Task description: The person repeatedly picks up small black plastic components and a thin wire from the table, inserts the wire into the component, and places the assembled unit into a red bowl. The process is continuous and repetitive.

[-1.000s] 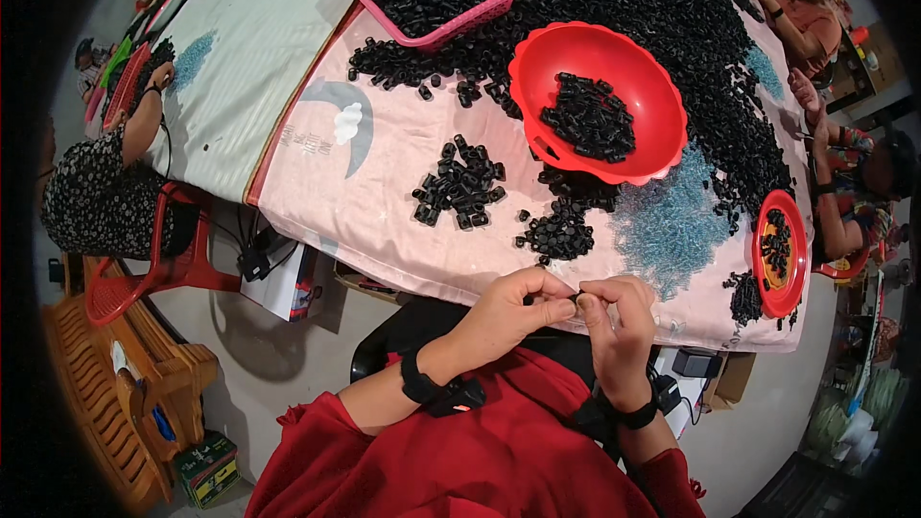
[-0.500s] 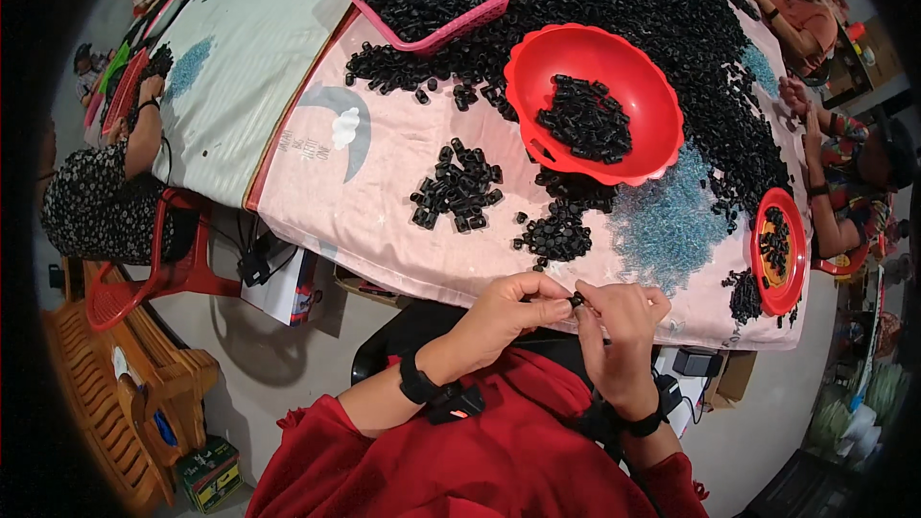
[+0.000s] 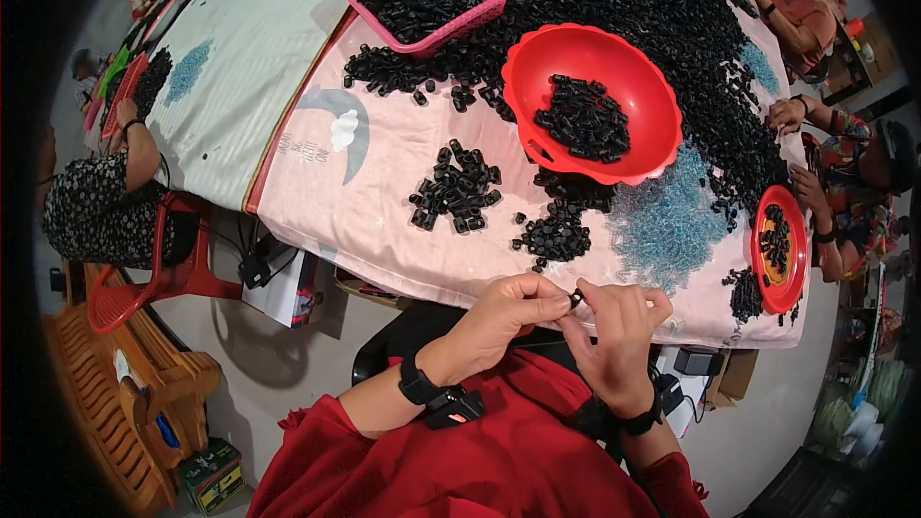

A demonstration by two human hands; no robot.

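Note:
Just over the near edge of the table, my left hand (image 3: 504, 318) pinches a small black plastic part (image 3: 576, 298) between thumb and forefinger. My right hand (image 3: 619, 336) meets it from the other side, its forefinger and thumb closed about the same part. What else the fingertips may hold is too small to make out. Beyond my hands lie a loose group of black plastic parts (image 3: 455, 187) and a pile of small black round caps (image 3: 556, 232). To the right of these spreads a heap of tiny clear-blue pieces (image 3: 667, 230).
A red scalloped bowl (image 3: 648, 86) holds black parts, as does a pink basket (image 3: 504, 2). Behind them stretches a large black heap (image 3: 614, 0). A red oval tray (image 3: 796, 259) stands at right. Other people sit around the table, one by a red chair (image 3: 197, 259).
My right thumb has moved left and up toward the black part, while my left hand has barely moved. The people at left and right have shifted their hands.

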